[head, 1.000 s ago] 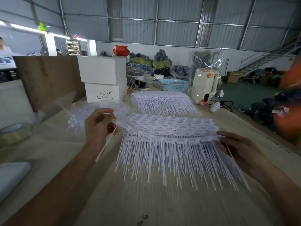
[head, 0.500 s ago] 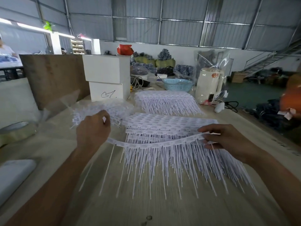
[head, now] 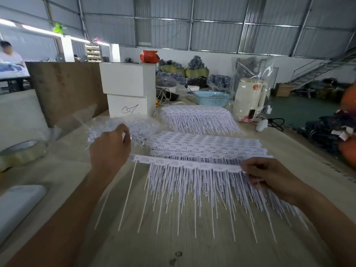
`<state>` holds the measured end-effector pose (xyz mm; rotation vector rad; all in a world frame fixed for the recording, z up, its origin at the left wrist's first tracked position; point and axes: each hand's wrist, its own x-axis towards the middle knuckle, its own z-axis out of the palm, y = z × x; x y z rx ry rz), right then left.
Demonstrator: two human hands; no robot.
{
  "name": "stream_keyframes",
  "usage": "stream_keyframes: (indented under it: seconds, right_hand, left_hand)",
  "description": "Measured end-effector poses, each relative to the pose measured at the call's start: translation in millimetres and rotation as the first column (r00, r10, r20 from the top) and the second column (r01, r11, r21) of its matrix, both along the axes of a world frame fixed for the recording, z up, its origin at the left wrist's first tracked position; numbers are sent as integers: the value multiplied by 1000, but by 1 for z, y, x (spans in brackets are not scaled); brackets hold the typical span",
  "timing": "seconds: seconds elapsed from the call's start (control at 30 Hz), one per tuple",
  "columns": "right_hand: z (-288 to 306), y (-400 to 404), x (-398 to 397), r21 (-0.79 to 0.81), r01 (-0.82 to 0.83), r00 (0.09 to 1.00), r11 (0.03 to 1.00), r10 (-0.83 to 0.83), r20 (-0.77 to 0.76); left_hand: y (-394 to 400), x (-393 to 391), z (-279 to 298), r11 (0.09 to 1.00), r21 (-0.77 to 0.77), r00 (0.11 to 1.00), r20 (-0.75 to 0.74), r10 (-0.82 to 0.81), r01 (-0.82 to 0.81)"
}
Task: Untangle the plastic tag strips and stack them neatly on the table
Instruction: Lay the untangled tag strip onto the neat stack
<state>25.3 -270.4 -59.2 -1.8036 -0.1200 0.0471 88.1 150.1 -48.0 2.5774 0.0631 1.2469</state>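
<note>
Both hands — left hand [head: 109, 151], right hand [head: 269, 178] — pinch one tag strip [head: 185, 163]; print illegible.

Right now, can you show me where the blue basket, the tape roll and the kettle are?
blue basket [head: 212, 98], head view, front wall.
tape roll [head: 21, 153], head view, outer side.
kettle [head: 245, 99], head view, middle of its body.

Tag stack [head: 204, 143] on table [head: 192, 247], second stack [head: 198, 118] behind, boxes [head: 127, 89] behind-left.

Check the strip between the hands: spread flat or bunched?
Spread. The strip runs straight from left hand to right hand, above the stack.
</note>
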Motion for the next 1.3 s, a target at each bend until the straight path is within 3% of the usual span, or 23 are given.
stream_keyframes:
  seconds: [0.07, 0.13, 0.23, 0.33, 0.43, 0.5, 0.63, 0.73, 0.87, 0.97, 1.13, 1.3]
  right_hand:
    - [-9, 10, -2, -88, -22, 1000, 996, 24, 20]
    - [-10, 18, -4, -126, -2, 996, 992, 13, 91]
    - [0, 26, -9, -48, 0, 984, 999, 9, 176]
    - [3, 34, -14, 31, -19, 984, 999, 14, 175]
    - [3, 42, -18, 111, 2, 991, 994, -17, 131]
    - [4, 45, -20, 127, 17, 993, 992, -31, 113]
    - [5, 40, -19, 59, -11, 996, 998, 6, 86]
    - [5, 36, -18, 55, -31, 999, 998, 31, -5]
    - [6, 31, -16, 90, -25, 994, 996, 34, -108]
    - [9, 27, -18, 85, -44, 986, 995, 57, -157]
    - [3, 39, -25, -86, -118, 984, 989, 105, -147]
    - [-4, 54, -26, -64, -108, 987, 992, 99, -128]
  left_hand:
    - [-4, -3, -3, 981, 191, 999, 24, 38, -42]
    - [-13, -7, -1, 954, 299, 991, 131, -34, -6]
    - [-42, -20, 0, 923, 261, 921, 195, -338, 283]
    - [-86, -39, -10, 776, 77, 780, -31, -626, 626]
    - [-121, -48, -26, 667, -9, 636, -289, -715, 745]
    - [-135, -49, -32, 633, -38, 590, -321, -741, 774]
    - [-144, -51, -34, 631, -53, 603, -244, -760, 774]
    - [-147, -52, -28, 632, 70, 629, -235, -741, 772]
    - [-149, -47, -14, 626, 214, 658, -336, -674, 750]
    - [-148, -43, 1, 612, 121, 606, -377, -700, 782]
    - [-137, -40, 19, 533, -37, 465, -442, -767, 845]
    - [-130, -40, 32, 486, 153, 494, -488, -720, 860]
